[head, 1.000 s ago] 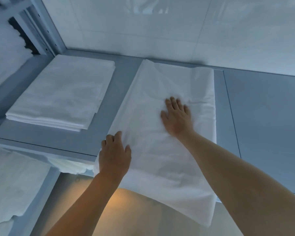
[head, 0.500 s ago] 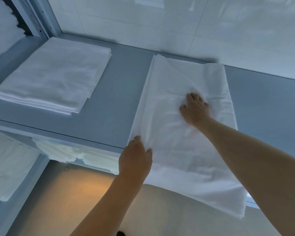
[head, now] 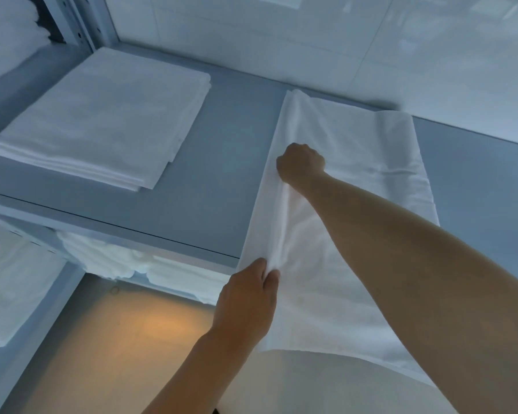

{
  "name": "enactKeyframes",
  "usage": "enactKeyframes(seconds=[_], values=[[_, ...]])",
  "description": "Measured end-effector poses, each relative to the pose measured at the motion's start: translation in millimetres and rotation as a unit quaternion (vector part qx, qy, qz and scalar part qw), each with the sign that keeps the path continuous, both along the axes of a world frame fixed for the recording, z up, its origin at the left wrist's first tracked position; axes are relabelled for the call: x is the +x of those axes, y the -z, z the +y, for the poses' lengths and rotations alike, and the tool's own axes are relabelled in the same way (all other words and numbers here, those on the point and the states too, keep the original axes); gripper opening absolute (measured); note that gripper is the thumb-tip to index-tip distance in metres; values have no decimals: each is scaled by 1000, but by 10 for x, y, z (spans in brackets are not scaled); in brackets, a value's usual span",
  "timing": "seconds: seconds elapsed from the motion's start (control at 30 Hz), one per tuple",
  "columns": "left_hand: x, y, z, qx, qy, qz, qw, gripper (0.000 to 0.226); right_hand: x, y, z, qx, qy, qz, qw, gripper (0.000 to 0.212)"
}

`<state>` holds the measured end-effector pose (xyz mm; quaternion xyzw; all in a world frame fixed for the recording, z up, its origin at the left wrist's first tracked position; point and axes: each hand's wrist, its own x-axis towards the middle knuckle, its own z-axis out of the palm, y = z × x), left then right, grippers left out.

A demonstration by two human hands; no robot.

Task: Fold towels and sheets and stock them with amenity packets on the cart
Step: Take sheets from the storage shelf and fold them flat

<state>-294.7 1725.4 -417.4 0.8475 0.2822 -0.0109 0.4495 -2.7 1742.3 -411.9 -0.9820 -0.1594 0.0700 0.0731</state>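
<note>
A long white sheet lies folded lengthwise on the grey shelf top, its near end hanging over the front edge. My left hand pinches the sheet's left edge at the shelf's front lip. My right hand is a closed fist gripping the same left edge farther back, with my forearm lying across the cloth. A raised fold runs between the two hands. A stack of folded white sheets rests at the shelf's left.
White tiled wall rises right behind the shelf. A metal upright stands at the back left. Fluffy white towels fill the shelf below, with more towels at the far left. The floor shows beneath.
My right hand went from flat on the sheet's middle to a fist on its left edge. My left hand slid to the front lip and pinched the edge, raising a fold.
</note>
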Motion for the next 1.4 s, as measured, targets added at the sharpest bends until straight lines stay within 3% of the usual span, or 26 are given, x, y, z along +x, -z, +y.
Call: enactKeyframes(seconds=[0.13,0.27,0.33,0.4,0.47,0.53,0.6,0.73,0.8,0.9,0.97,1.03,1.13,1.23,1.3,1.4], values=[[81,-386,130,-41,25,-87,995,43,243,-418,-90,151,110,-5,982,28],[120,-508,515,-21,-24,-107,994,39,338,-770,101,238,113,21,964,23],[91,-354,809,24,-56,-50,997,36,318,-638,289,182,42,35,982,20],[43,-133,1069,78,-71,48,993,38,129,-245,392,97,-51,33,993,29],[16,44,1218,118,-70,114,984,37,-202,156,293,89,-107,-27,990,39],[2,141,1264,156,-60,123,978,33,-338,401,183,119,-128,-110,979,45],[-36,182,1272,191,-45,129,972,30,-268,461,179,115,-131,-121,977,48],[-128,129,1253,123,-10,124,985,24,-242,380,171,71,-152,-90,982,54],[-162,32,1273,71,39,184,980,23,-288,379,105,63,-166,-74,981,58],[-159,-159,1287,146,78,270,949,36,-359,399,-57,50,-197,-66,977,62],[-62,-323,1236,222,38,217,950,36,-432,410,-203,39,-219,-62,973,62],[116,-430,1058,237,32,102,966,29,-511,410,-381,36,-241,-60,968,62],[425,-365,674,210,124,2,970,41,-578,397,-590,67,-267,-31,961,61],[703,-195,369,278,194,-63,939,50,-428,313,-853,115,-253,-31,960,59],[847,-66,255,311,237,-86,916,55,-181,285,-1144,101,-220,-44,969,59],[931,191,194,336,271,-33,902,63,260,362,-1762,37,-136,-49,989,61]])
